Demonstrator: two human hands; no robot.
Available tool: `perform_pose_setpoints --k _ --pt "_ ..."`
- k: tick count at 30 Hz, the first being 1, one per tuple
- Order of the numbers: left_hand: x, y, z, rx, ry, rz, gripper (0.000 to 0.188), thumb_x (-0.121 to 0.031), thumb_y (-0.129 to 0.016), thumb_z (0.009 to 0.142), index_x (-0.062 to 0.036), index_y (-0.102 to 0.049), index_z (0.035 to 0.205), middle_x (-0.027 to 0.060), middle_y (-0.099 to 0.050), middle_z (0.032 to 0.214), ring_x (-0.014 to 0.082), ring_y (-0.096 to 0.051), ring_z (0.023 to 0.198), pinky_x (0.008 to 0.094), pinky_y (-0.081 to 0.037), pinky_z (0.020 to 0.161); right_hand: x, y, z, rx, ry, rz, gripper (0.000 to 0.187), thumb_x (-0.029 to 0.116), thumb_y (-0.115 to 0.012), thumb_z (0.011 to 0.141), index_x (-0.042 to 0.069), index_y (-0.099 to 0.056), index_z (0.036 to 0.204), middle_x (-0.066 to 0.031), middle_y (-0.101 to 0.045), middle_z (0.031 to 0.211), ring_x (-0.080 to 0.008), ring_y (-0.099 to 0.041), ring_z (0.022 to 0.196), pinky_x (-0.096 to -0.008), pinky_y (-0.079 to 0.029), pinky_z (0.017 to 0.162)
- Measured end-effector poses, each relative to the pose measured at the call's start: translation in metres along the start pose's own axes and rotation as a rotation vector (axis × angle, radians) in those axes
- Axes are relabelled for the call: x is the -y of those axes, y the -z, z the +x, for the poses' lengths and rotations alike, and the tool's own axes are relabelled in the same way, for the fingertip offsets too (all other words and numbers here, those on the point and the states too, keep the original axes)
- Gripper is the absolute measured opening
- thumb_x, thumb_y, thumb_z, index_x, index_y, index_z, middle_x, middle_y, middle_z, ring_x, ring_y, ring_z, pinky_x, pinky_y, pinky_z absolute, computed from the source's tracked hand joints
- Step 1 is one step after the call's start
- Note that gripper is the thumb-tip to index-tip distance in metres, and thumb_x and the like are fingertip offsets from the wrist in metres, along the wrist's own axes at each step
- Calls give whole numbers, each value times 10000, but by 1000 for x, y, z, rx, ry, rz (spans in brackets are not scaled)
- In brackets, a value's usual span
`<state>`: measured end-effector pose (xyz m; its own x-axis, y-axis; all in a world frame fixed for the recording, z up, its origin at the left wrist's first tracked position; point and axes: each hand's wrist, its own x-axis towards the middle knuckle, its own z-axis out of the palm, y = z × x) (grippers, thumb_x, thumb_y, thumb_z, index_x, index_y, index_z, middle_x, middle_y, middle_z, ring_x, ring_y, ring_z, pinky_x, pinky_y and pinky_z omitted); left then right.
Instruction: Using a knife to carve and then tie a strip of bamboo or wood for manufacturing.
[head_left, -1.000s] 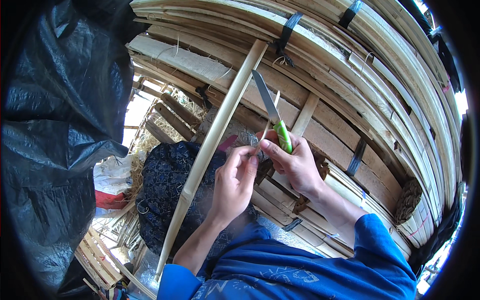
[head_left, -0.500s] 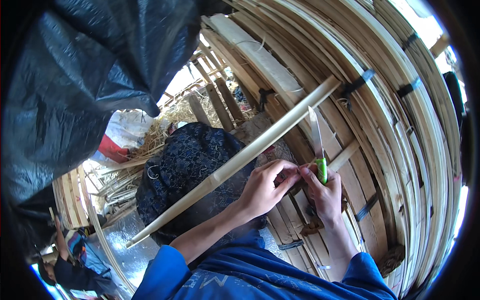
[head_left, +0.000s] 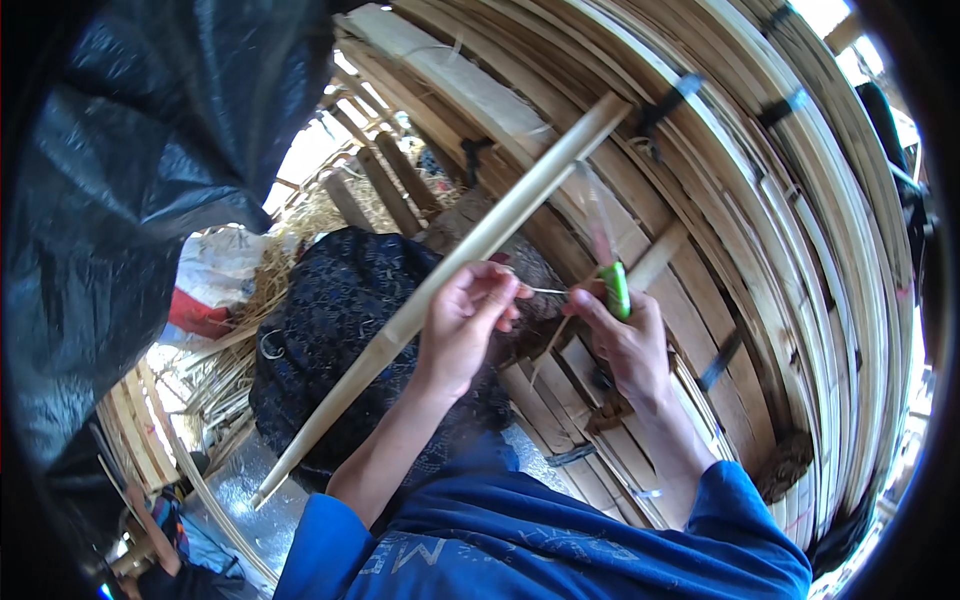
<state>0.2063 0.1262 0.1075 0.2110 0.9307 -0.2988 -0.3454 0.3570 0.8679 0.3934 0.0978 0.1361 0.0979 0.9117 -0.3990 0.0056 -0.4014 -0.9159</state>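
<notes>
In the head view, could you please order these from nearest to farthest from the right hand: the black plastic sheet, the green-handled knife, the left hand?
1. Green-handled knife: gripped in the right hand.
2. Left hand: to its left, across a gap.
3. Black plastic sheet: far left.

Rustic bamboo workshop, with bundled strips (head_left: 790, 200) and scattered straw (head_left: 275, 265).

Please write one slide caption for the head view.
Left hand and right hand hold a thin strip, the right also a green-handled knife.
</notes>
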Motion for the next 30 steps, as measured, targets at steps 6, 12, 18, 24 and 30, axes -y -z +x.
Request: perform_pose_setpoints --k 6,12,18,24,30 --pt "-10 8 8 -111 -97 -27 101 -116 -634 937 -52 -594 1003 80 -683 896 40 -534 661 176 -437 594 5 3 -5 104 -80 -55 288 230 -682 916 -34 -683 1029 -78 -703 867 -112 -645 835 -265 -510 766" --pt "-21 11 11 -158 -206 64 94 -99 -629 936 -57 -598 1015 64 -676 867 26 -503 647 172 -384 572 -1 4 -7 227 -8 -89 218 204 -660 927 16 -711 1025 -43 -689 804 -83 -612 749 -257 -490 690" --pt "-31 29 30 -302 -360 110 159 -115 -657 912 -30 -599 1033 53 -652 847 16 -421 567 153 -322 502 -1 7 -7 265 -54 0 236 205 -666 919 -15 -703 994 -59 -685 781 -93 -614 710 -265 -483 669" --pt "-68 105 36 -589 -489 232 173 -142 -640 931 -37 -604 1064 57 -675 1002 22 -510 722 174 -401 603 -2 4 -7 191 -83 118 183 198 -700 900 17 -668 901 -14 -604 664 -14 -394 474 -194 -266 429" --pt "-35 45 26 -461 -555 867 296 -189 -655 925 -45 -614 1180 96 -630 1209 153 -632 981 254 -520 729 -5 9 -6 209 -150 197 184 195 -700 903 14 -669 915 -23 -615 674 -11 -360 437 -196 -251 413"
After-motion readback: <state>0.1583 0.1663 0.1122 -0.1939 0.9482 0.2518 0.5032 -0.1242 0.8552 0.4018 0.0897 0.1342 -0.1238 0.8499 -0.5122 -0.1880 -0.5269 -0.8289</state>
